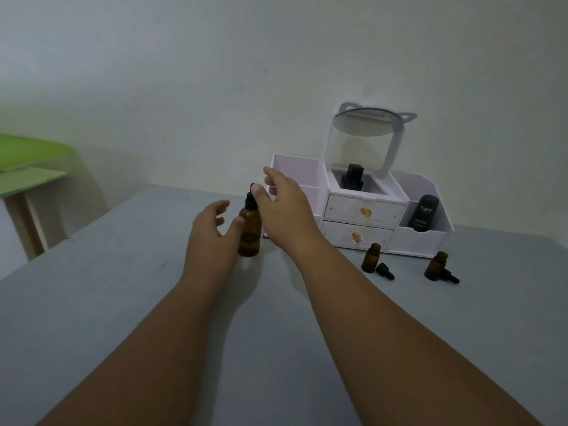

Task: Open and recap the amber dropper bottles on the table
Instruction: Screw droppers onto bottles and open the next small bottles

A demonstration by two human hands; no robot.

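A large amber dropper bottle stands upright on the grey table, its black dropper cap on top. My left hand is just left of the bottle, fingers apart, with the thumb tip against its shoulder. To the right of the cap my right hand hovers with spread fingers and the thumb touching the cap. Neither hand closes around the bottle. Two small amber bottles stand uncapped to the right, each with its black dropper cap lying beside it.
A white cosmetic organizer with two drawers and a tilted round mirror stands against the wall behind the bottles. It holds a black bottle and a dark Kahf container. A green side table is at far left.
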